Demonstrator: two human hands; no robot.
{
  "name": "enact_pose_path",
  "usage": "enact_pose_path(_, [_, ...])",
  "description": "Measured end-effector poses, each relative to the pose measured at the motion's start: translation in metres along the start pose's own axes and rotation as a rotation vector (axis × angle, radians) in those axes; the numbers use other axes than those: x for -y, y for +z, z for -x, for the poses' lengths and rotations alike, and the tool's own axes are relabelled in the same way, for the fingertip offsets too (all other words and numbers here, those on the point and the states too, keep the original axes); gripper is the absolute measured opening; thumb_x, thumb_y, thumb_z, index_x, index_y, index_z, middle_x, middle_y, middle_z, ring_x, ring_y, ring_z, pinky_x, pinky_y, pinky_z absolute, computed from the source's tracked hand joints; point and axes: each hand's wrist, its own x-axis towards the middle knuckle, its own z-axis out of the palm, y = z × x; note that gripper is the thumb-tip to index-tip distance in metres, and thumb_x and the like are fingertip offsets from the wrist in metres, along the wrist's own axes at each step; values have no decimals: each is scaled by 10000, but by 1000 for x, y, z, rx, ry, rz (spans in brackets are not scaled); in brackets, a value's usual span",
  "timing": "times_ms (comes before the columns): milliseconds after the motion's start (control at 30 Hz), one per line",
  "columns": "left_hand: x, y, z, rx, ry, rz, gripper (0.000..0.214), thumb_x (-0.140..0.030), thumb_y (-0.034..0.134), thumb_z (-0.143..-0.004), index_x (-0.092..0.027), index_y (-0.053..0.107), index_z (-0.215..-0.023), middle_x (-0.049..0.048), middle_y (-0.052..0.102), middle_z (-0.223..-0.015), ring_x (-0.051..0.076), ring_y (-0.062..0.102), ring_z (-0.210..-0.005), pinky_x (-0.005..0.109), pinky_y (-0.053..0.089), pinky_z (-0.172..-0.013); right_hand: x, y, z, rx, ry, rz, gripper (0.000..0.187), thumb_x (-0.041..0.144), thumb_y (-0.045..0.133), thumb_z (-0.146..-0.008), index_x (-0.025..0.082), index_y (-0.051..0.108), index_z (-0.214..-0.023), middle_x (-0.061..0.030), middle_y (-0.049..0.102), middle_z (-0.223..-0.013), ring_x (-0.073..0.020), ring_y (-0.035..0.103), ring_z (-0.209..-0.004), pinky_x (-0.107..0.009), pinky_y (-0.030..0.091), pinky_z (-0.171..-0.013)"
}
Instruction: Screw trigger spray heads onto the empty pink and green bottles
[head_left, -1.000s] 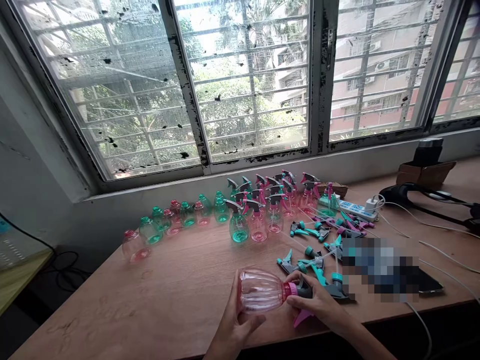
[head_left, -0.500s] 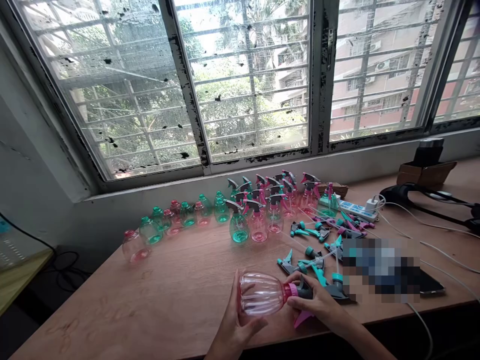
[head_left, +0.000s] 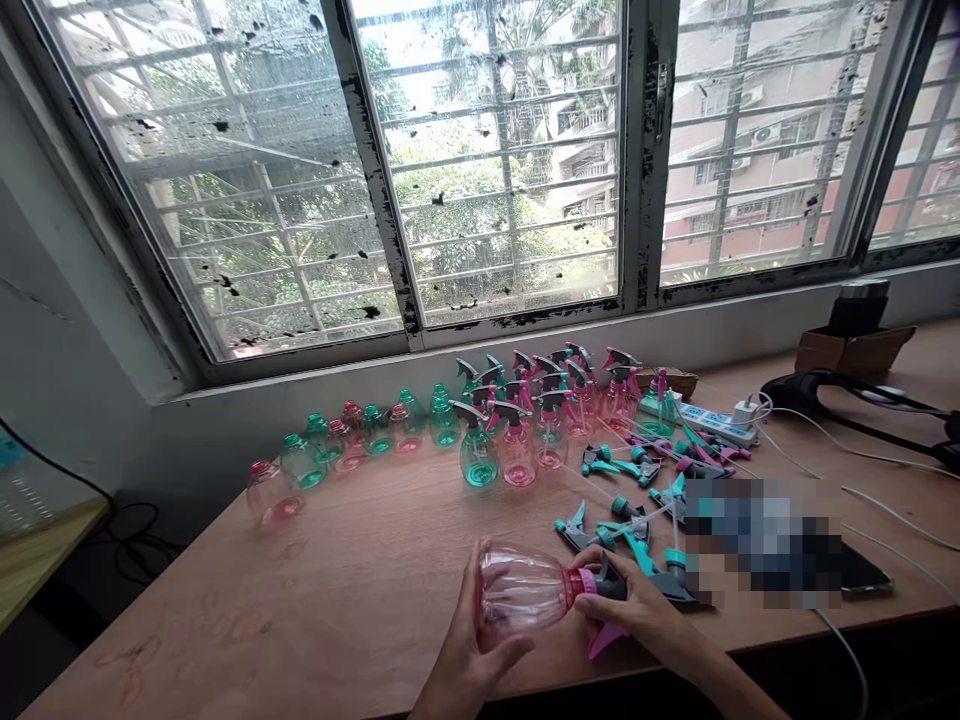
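A clear pink spray bottle (head_left: 521, 590) lies on its side in the air above the table's front edge, its base to the left. My left hand (head_left: 480, 640) cups the base, thumb below and fingers behind. Around the pink collar and grey spray head (head_left: 604, 583) at the neck, my right hand (head_left: 630, 600) is closed. The pink trigger (head_left: 606, 640) points down beneath it. Just beyond my right hand lie loose grey and teal spray heads (head_left: 637, 530) with thin tubes.
Capless green and pink bottles (head_left: 375, 430) stand at the back left. Several bottles with spray heads (head_left: 517, 445) stand at the back middle. To the right are a power strip (head_left: 716, 422), white cables, a partly blurred phone (head_left: 862, 570), a black strap (head_left: 817, 400) and a cardboard box (head_left: 855, 350).
The view has shifted very slightly. Both hands keep the same hold on the pink bottle, with almost no visible movement.
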Motion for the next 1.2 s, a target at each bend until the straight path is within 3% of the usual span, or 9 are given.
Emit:
enact_pose_path(167, [8,1,0,-73,66,-93,916,-424,699,-894,-398,106,-1592,67,131,-1705,352,263,-1520,520,248,-1226,-2,-1,0,-4,11,1,391,435,842,-776,185,612,-969,30,687,-637,-137,641,-562,-237,482,-553])
enact_pose_path(333, [8,2,1,-31,46,-81,1079,-394,780,-831,-395,16,-1593,84,188,-1688,346,352,-1477,493,337,-1189,-2,-1,0,-2,12,5,397,446,842,-770,180,615,-956,34,674,-648,-129,637,-560,-232,487,-553])
enact_pose_path(567, [7,0,-3,-58,57,-81,1101,-402,843,-756,-362,128,-1592,86,177,-1691,368,311,-1492,475,414,-1147,2,2,0,-4,16,-7,427,454,856,-745,193,602,-968,44,681,-646,-141,651,-552,-248,485,-550])
enact_pose_path(767, [7,4,0,-106,90,-158,997,-407,778,-822,-377,141,-1588,61,208,-1690,323,179,-1553,503,142,-1265,1,0,0,-11,29,-15,414,477,838,-758,192,605,-947,36,675,-628,-146,626,-543,-254,454,-548])
enact_pose_path(1000, [9,0,-1,-59,59,-94,1095,-482,823,-753,-331,140,-1595,92,167,-1698,370,229,-1532,508,286,-1224,2,0,1,-23,4,12,416,462,855,-746,192,627,-965,38,663,-657,-152,622,-579,-253,464,-566])
enact_pose_path(1200, [13,0,-3,-106,61,-102,1029,-446,804,-789,-366,164,-1590,80,241,-1683,358,261,-1525,521,203,-1248,3,1,-1,-33,26,-12,427,491,845,-744,195,614,-945,32,680,-622,-153,621,-551,-251,447,-556])
